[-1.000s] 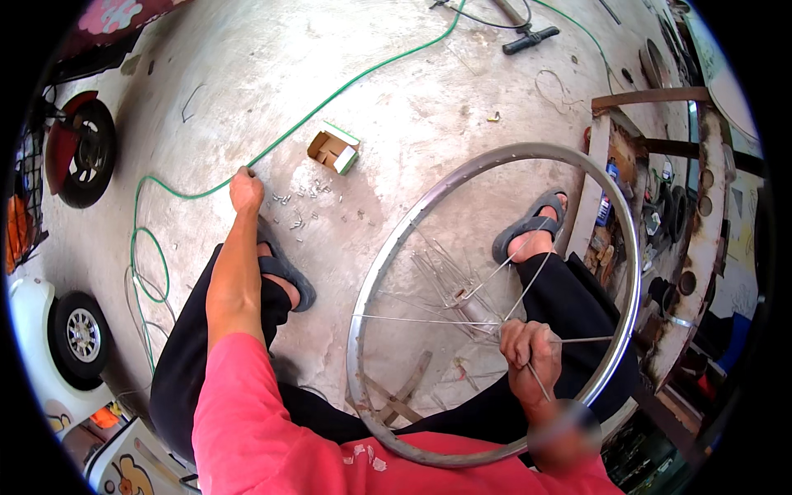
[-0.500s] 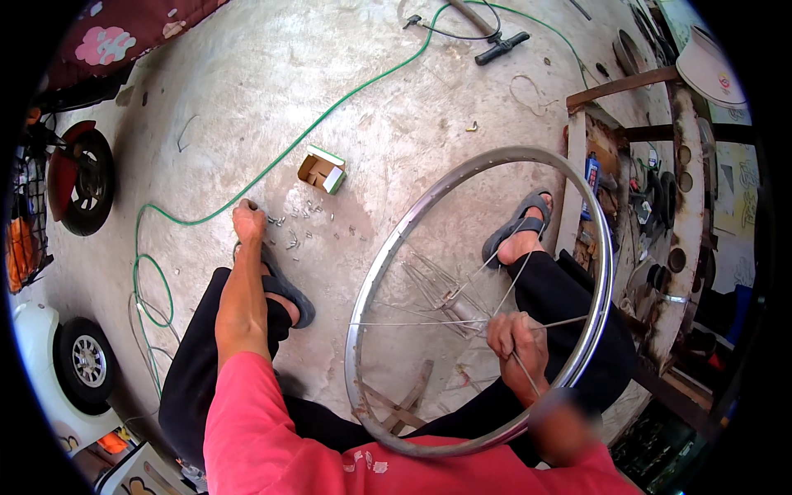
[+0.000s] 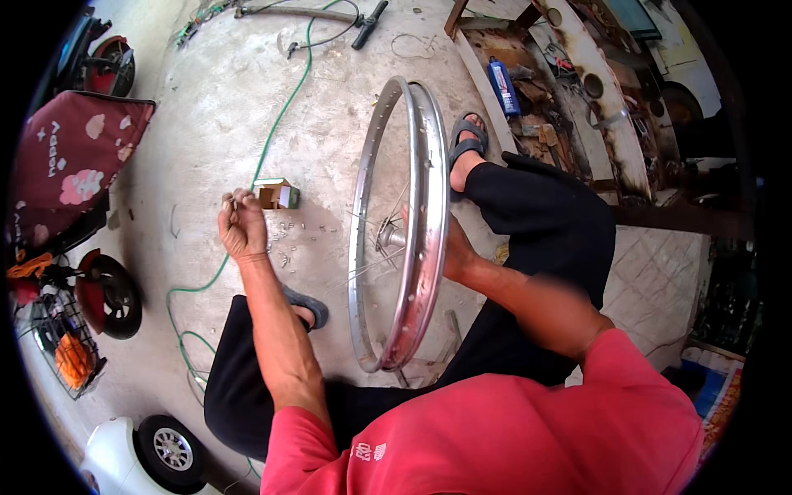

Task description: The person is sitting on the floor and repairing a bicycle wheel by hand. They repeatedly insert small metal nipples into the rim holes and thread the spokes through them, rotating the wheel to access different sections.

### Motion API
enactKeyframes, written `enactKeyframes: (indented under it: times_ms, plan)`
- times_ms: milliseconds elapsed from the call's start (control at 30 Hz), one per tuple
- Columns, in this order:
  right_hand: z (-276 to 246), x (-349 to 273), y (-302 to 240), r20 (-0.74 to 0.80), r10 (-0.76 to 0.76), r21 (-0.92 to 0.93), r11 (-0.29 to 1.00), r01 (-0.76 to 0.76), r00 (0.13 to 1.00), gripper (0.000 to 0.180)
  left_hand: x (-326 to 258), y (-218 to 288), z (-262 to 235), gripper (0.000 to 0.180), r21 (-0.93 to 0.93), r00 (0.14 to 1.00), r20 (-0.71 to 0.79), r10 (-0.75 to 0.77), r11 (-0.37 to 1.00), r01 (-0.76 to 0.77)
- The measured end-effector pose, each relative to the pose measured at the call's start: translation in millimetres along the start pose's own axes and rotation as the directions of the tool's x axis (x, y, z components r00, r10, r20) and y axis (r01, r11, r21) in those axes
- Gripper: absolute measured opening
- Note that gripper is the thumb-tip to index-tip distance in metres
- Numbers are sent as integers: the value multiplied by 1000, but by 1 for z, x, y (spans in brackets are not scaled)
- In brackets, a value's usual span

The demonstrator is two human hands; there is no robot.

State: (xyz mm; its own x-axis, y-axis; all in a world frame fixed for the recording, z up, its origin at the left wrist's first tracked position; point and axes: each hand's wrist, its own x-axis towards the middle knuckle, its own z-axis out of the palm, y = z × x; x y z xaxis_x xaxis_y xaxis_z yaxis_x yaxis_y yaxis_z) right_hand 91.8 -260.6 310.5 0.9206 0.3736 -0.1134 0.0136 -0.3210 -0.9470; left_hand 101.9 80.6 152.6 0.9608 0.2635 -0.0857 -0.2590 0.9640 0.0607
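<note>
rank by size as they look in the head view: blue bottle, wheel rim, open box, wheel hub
1. Wheel rim
2. Blue bottle and open box: too alike to rank
3. Wheel hub, partly hidden

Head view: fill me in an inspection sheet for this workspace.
Surface: mottled concrete floor.
Job's things: spoked wheel between the legs; small metal pieces scattered near an open box.
Clutter: black-handled pump on the floor.
Left grip: raised, fingers curled; contents unclear.
Right grip: at the wheel, partly hidden by its rim.
Cables: green line running past the box.
Surroundings: rusty frame right; white vehicle left.
</note>
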Motion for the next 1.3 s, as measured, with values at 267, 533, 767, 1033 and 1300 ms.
enactKeyframes:
  times_ms: [267,533,767,1033,1300]
  plan:
    - [16,-8,2,54,266,205,940,-272,962,55,-23,-54,147,15,318,964,-193,-181,918,236]
    - [22,-17,-16,95,323,320,886,-336,942,51,-102,-49,242,16,793,948,-191,-256,529,303]
    - [24,-12,-17,99,335,248,904,-349,937,51,-132,-85,266,18,769,926,-166,-340,543,337]
    - [21,-10,-37,91,335,181,921,-346,938,53,-132,-99,264,19,875,927,-206,-313,365,318]
    - [20,-12,-37,67,303,159,937,-310,951,54,-133,-104,262,21,856,921,-199,-334,399,329]
